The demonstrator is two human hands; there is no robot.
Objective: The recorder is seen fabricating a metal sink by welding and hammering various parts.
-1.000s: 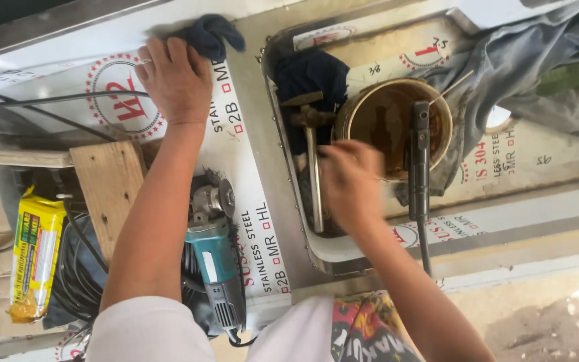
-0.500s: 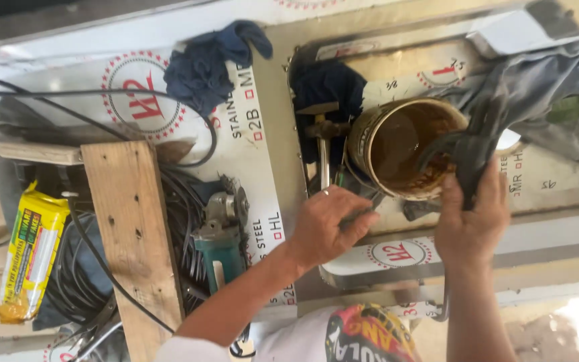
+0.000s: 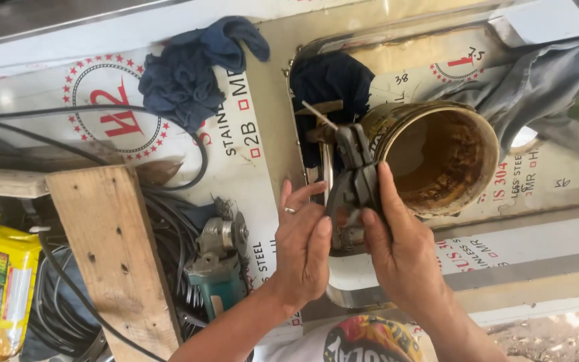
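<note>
My left hand [image 3: 304, 243] and my right hand [image 3: 400, 241] both grip a dark metal hand tool [image 3: 353, 181] with plier-like handles and a thin rod sticking out of its head. I hold it over the steel sink basin [image 3: 343, 281], just left of a rusty round tin can [image 3: 440, 157]. My left hand, with a ring on one finger, closes on the lower left handle. My right hand wraps the right handle. A dark blue cloth [image 3: 330, 84] lies in the basin behind the tool.
A second blue rag [image 3: 192, 70] lies on the film-covered stainless steel sheet [image 3: 236, 174]. A teal angle grinder [image 3: 219, 268], black cables [image 3: 68, 302], a wooden plank [image 3: 112, 255] and a yellow packet [image 3: 5, 288] sit at left. Grey fabric [image 3: 544, 87] is draped at right.
My right hand has come off the grey fabric near the can and joined my left hand. Both now hold the dark tool raised over the basin.
</note>
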